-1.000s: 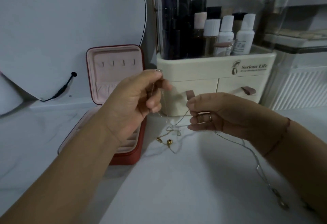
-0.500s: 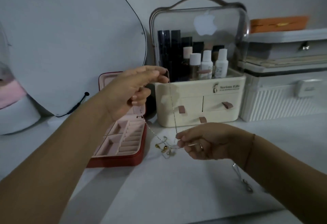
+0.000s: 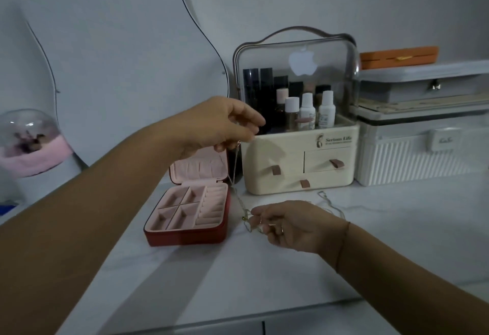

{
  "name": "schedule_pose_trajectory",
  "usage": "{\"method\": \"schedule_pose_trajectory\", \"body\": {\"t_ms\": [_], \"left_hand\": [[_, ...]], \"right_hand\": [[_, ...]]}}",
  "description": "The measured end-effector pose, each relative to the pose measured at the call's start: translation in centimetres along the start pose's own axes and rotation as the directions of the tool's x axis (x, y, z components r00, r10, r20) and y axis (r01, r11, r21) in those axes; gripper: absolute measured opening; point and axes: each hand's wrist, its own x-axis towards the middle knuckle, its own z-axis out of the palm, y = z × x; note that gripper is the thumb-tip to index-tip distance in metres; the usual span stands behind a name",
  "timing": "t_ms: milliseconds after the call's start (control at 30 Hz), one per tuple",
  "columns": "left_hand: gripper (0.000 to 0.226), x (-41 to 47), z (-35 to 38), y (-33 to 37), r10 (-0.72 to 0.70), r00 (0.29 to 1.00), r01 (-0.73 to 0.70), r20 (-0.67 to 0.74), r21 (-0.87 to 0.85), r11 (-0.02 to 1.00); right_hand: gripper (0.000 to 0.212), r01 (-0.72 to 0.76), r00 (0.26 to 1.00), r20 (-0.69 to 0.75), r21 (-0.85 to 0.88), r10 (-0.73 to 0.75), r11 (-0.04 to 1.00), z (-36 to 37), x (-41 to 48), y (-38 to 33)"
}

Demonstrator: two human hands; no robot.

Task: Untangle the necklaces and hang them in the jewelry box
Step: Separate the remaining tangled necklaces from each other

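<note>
1. The necklaces point(image 3: 239, 197) are thin chains stretched between the two hands, just to the right of the jewelry box point(image 3: 189, 209); a tangled knot with a small gold bead sits at the lower end.
2. The left hand point(image 3: 225, 125) is raised above the jewelry box's upright lid, its fingers point(image 3: 252, 122) pressed together, pinching the top of a chain that hangs down from them.
3. The right hand point(image 3: 288, 224) rests low on the table point(image 3: 264, 276), right of the jewelry box, its fingers point(image 3: 260, 211) pinching the knot; a ring shows on one finger and a thin bracelet on the wrist.
4. More loose chain point(image 3: 330, 202) lies on the table beyond the right hand.
5. The jewelry box is red outside and pink inside, open, with empty compartments and ring rolls.
6. Behind and to the right of it stands a cream cosmetics organizer point(image 3: 299, 159) labelled "Serious Life", with a white apple logo on its clear cover and bottles inside.
7. Farther right is a white ribbed case point(image 3: 423, 154); its small label is unreadable.
</note>
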Motion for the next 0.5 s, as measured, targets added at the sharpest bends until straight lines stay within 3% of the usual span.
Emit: {"method": "schedule_pose_trajectory", "body": {"t_ms": [100, 200, 400, 500], "left_hand": [[0.042, 0.4, -0.4, 0.3, 0.024, 0.998, -0.040, 0.051, 0.333, 0.942], [0.044, 1.1, -0.6, 0.3, 0.054, 0.999, -0.047, 0.004, 0.556, 0.830], [0.014, 2.2, -0.7, 0.4, 0.110, 0.993, -0.056, -0.034, 0.690, 0.721], [0.019, 2.0, -0.6, 0.9, 0.022, 0.999, -0.004, -0.024, 0.582, 0.813]], "right_hand": [[0.011, 0.029, 0.998, -0.050, 0.050, -0.026, 0.998, -0.2, 0.3, 0.3], [0.011, 0.045, 0.996, -0.083, 0.096, -0.037, 0.994, -0.6, 0.7, 0.6], [0.007, 0.080, 0.994, -0.080, 0.114, -0.071, 0.990, -0.8, 0.5, 0.6], [0.005, 0.089, 0.994, -0.076, 0.092, -0.082, 0.992, -0.5, 0.3, 0.6]]}}
